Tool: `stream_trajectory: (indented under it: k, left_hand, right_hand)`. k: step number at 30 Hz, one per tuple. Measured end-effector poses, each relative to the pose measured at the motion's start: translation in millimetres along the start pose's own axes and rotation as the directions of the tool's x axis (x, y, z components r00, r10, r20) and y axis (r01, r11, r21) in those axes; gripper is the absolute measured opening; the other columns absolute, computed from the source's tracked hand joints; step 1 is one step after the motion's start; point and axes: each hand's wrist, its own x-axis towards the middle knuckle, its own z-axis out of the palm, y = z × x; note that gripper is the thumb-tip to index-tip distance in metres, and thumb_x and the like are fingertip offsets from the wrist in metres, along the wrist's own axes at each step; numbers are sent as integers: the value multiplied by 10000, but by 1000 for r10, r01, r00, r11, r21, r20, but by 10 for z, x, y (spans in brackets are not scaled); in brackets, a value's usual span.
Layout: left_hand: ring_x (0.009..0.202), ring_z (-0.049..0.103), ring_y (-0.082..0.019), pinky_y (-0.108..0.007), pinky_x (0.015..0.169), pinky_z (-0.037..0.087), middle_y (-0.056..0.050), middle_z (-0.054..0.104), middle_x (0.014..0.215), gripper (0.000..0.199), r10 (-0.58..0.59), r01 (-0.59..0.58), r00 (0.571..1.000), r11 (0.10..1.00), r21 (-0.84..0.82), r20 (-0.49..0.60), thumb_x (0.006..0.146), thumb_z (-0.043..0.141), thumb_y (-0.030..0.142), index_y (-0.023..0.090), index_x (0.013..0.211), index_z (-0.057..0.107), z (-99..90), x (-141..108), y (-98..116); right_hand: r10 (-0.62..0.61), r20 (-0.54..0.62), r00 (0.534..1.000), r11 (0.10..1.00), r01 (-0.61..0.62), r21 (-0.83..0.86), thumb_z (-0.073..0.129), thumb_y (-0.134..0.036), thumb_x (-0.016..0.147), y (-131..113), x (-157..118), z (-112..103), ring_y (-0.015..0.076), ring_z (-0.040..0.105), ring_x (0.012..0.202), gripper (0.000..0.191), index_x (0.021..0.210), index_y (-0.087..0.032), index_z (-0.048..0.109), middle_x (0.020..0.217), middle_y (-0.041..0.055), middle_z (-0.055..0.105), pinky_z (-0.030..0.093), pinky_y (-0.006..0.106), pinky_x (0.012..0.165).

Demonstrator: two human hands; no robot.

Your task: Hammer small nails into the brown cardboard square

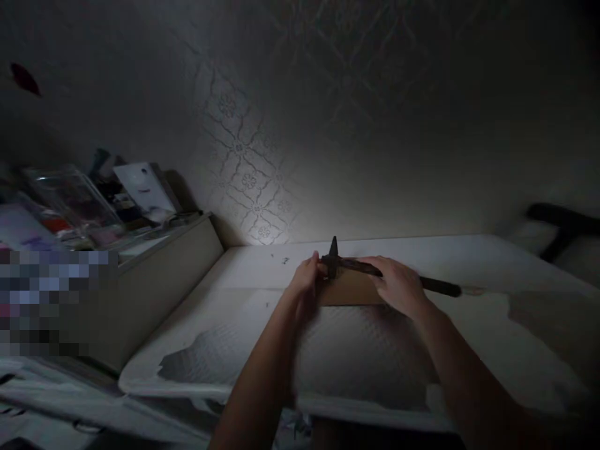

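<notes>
A dark hammer (440, 286) lies crosswise above the white table, its pointed metal head at the left and its black grip sticking out to the right. My left hand (307, 272) is closed at the head end, fingertips against the metal. Around the middle of the handle my right hand (398, 281) is wrapped, with the thumb side toward the head. Beneath the hammer, between both hands, is a flat brown cardboard piece (351, 292). Dim light and blur hide the finer details of the fingers.
The white table (253, 269) has worn grey patches along its front edge. At the left stands a cabinet (173, 262) with a white box (145, 187) and a clear plastic case (77, 200) on top. A patterned wall rises behind. A dark armrest-like shape (562, 219) juts in at the right.
</notes>
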Motion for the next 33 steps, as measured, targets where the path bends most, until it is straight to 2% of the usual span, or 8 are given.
stream_trajectory:
  k: [5, 10, 18, 23, 28, 33]
  left_hand:
    - [786, 632, -240, -314, 737, 461, -103, 669, 701, 612, 11, -12, 1000, 1000, 28, 10, 915, 278, 591, 132, 756, 649, -8, 1, -7]
    - [800, 641, -242, -320, 771, 460, -112, 664, 676, 625, 24, -23, 1000, 996, 83, -3, 938, 246, 552, 137, 684, 637, -11, -10, 0]
    - [818, 633, -248, -307, 736, 459, -109, 673, 696, 596, -18, 18, 1000, 1000, -9, -17, 908, 338, 602, 126, 730, 649, -10, -22, -6]
    - [837, 648, -239, -311, 757, 477, -123, 705, 790, 647, -44, 44, 999, 998, 38, -5, 921, 279, 607, 94, 889, 672, 3, -11, 20]
    - [819, 666, -252, -321, 771, 482, -148, 714, 792, 689, -27, 33, 998, 993, 115, -48, 923, 241, 608, 93, 814, 684, -16, -13, 39]
    - [804, 681, -248, -322, 760, 492, -144, 725, 774, 645, -40, 50, 996, 989, 142, -78, 957, 222, 523, 72, 980, 682, -41, -36, 53]
  right_hand:
    - [14, -14, 1000, 1000, -15, -22, 504, -51, 779, -36, -2, -25, 222, 619, 1013, 443, 1158, -254, 615, 1124, 38, 676, 480, 354, 849]
    - [19, 9, 1000, 999, -19, -36, 497, -43, 775, -53, -3, -30, 216, 622, 999, 458, 1153, -272, 616, 1107, 25, 682, 478, 354, 854]
    - [2, 8, 1000, 1000, -2, -15, 493, -51, 780, -27, 0, -7, 222, 615, 1022, 440, 1156, -243, 615, 1136, 38, 673, 477, 359, 869]
    - [26, -28, 999, 999, -27, -30, 492, -48, 785, -43, -4, -19, 223, 623, 1004, 440, 1160, -244, 612, 1124, 38, 676, 483, 357, 847]
    - [3, -5, 1000, 1000, -3, -17, 498, -42, 775, -29, -4, -9, 222, 622, 1012, 458, 1162, -259, 612, 1116, 33, 679, 481, 360, 858]
    - [21, -15, 1000, 1000, -22, -22, 500, -50, 775, -37, -1, -16, 230, 619, 1016, 442, 1156, -242, 616, 1131, 41, 674, 481, 363, 852]
